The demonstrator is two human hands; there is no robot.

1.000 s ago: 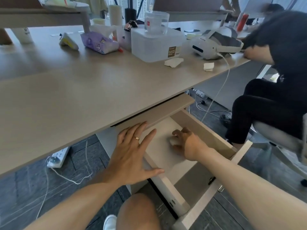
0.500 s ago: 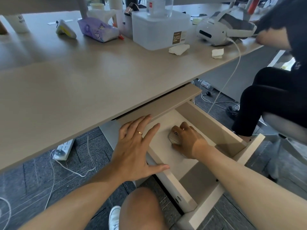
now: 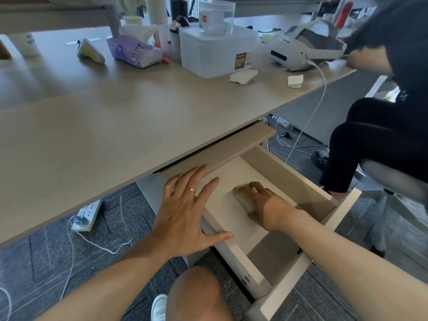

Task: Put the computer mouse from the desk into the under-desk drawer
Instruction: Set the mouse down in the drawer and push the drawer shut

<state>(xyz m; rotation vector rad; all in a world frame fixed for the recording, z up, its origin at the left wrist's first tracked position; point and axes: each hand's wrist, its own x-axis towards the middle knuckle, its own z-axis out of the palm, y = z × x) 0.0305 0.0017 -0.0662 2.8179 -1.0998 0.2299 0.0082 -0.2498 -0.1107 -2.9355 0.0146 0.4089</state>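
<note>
The pale under-desk drawer [image 3: 298,181] is pulled out below the wooden desk [image 3: 120,126]. A light beige computer mouse [image 3: 242,198] lies on the drawer floor. My right hand [image 3: 264,202] rests over the mouse with fingers wrapped on its right side; only the mouse's left half shows. My left hand [image 3: 187,214], wearing a gold ring, is spread flat with fingers apart over the drawer's left edge, holding nothing.
On the desk stand a translucent plastic container [image 3: 215,49], a purple tissue pack [image 3: 134,50], a white VR headset [image 3: 298,49] with a dangling cable, and two crumpled tissues. A person in black sits at the right. A power strip [image 3: 88,214] and cables lie on the floor.
My right hand with the mouse has slid slightly toward the drawer's front. The camera tilted down and closer; my left hand stays spread at the drawer's left edge.
</note>
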